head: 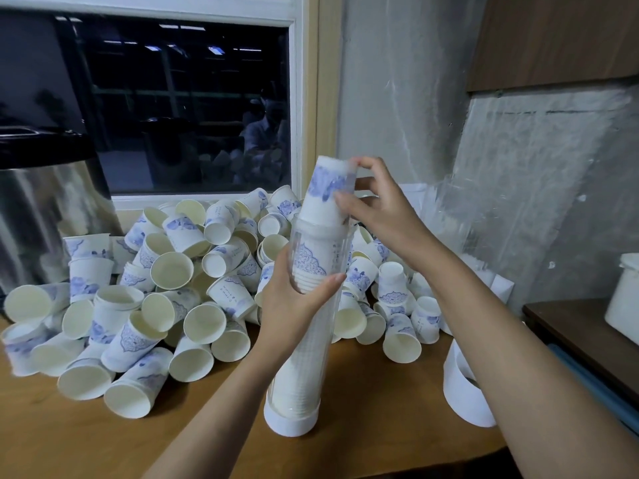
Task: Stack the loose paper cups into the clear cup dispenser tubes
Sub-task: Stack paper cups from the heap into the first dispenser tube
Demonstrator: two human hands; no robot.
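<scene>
A clear dispenser tube (311, 344) with a white base cap stands tilted on the wooden table, filled with stacked white paper cups. My left hand (294, 305) grips the tube around its upper part. An upside-down white cup with blue flower print (328, 191) sticks out of the tube's top. My right hand (377, 209) holds that cup with its fingertips at the cup's bottom end and side. A big heap of loose blue-and-white paper cups (166, 292) lies behind and to the left of the tube.
A steel urn with a black lid (45, 209) stands at the left before a dark window. A white ring-shaped cap (463, 392) lies at the right. Further right are a dark shelf (574, 326) and a white container (626, 299). Plastic sheeting covers the wall.
</scene>
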